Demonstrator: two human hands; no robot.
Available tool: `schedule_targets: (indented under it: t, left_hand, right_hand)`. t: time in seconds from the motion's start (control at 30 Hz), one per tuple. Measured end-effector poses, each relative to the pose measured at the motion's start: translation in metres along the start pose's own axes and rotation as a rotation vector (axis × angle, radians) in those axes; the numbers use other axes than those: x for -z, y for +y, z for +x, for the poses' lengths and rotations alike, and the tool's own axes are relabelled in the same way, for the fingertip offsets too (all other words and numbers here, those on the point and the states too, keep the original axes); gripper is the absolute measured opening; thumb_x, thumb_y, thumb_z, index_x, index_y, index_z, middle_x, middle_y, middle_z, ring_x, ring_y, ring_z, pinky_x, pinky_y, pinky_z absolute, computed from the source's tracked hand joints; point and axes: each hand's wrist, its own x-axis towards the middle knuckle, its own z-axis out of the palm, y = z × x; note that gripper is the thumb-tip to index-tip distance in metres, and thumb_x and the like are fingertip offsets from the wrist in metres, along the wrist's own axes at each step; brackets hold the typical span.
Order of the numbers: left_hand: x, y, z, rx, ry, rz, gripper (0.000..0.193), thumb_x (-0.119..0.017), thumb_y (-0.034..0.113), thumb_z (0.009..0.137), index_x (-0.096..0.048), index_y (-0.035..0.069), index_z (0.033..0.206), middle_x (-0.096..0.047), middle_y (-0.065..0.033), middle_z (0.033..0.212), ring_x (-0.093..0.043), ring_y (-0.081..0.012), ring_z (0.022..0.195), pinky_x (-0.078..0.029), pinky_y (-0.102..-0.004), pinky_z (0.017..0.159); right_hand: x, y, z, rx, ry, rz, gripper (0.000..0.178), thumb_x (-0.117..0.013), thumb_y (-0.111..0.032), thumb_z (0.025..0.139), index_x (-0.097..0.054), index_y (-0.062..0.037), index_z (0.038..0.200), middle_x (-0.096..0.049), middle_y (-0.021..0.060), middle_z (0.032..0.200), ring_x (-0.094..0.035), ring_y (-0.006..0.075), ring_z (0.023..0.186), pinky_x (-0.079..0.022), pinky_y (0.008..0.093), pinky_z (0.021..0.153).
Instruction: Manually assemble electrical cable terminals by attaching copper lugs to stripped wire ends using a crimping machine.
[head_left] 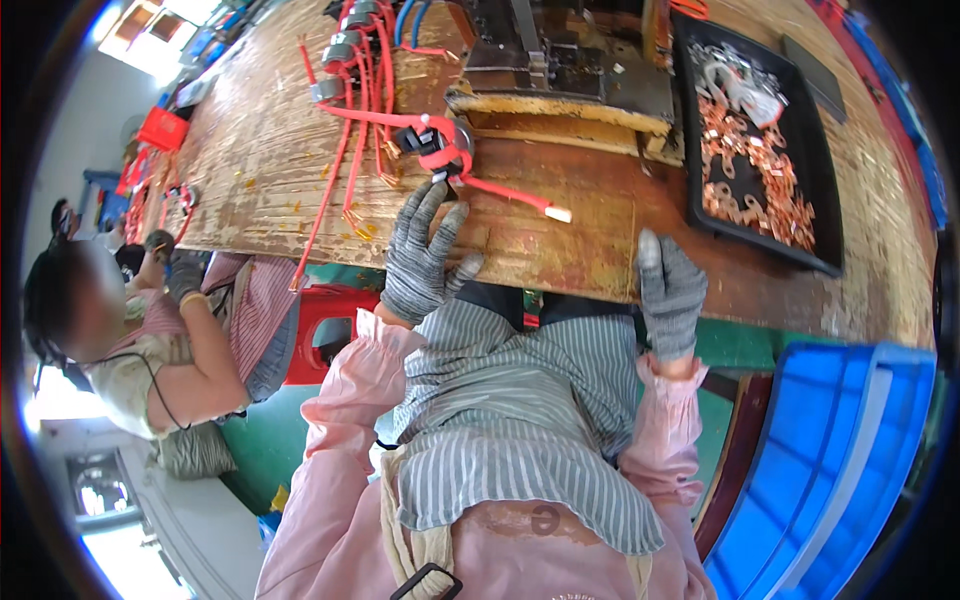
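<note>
Left hand (425,245) spread, fingertips at one red-wired coil (446,158); right hand (672,290) at the bench (565,230)'s front edge, its grip I can't tell; one tray (703,212) by the right edge.

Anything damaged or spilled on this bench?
Bench top looks worn, its finish patchy and scraped. Yellow-orange flecks lie scattered left of the left hand, like stray scraps; can't tell what they are.

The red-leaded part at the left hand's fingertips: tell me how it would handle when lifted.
The red-leaded part is probably heavy for its size, given its compact dark body. Its white-tipped lead seems springy rather than floppy, as it sticks out nearly straight. The rounded body may rock if nudged, though that lead could check it.
</note>
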Motion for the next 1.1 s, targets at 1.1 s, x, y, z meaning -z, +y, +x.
schedule_targets:
  t: [1.1]
  left_hand:
    - [0.007,-0.011,-0.001,0.0,0.133,-0.121,0.055,-0.057,0.037,0.077,-0.045,0.002,0.118,-0.044,-0.0264,0.118,-0.044,-0.0429,0.108,-0.04,-0.0484,0.088]
  right_hand:
    - [-0.024,0.007,-0.004,0.077,0.093,-0.11,0.02,-0.056,-0.019,0.086,-0.058,-0.0008,0.077,-0.049,0.0061,0.058,-0.041,0.0097,0.053,-0.038,0.0252,0.05]
